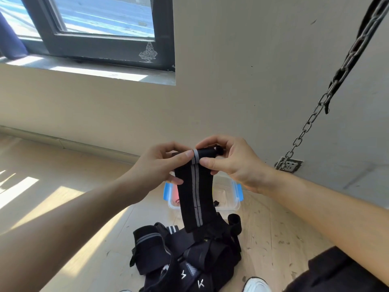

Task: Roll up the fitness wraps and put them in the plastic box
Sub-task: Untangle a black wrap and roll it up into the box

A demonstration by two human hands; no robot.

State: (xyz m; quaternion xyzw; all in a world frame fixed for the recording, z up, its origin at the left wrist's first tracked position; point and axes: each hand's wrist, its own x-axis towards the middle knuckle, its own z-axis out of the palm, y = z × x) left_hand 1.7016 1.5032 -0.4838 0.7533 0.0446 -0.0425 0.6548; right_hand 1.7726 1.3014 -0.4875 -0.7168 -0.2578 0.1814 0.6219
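Over the floor [88,218], both hands pinch a wrap [194,194].

Bright daylight reaches me through the window [105,17] at upper left, glaring white on the sill [94,73] and laying warm patches across the floor [31,165]. The wall [242,70] is evenly lit, shadows soft. The black wrap [195,190] keeps its stripe detail at centre. My wide lens bows the skirting [63,142] and stretches the edges; corners look slightly soft.

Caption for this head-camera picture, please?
Left hand and right hand roll the top end of a black fitness wrap; plastic box and pile of wraps lie below.
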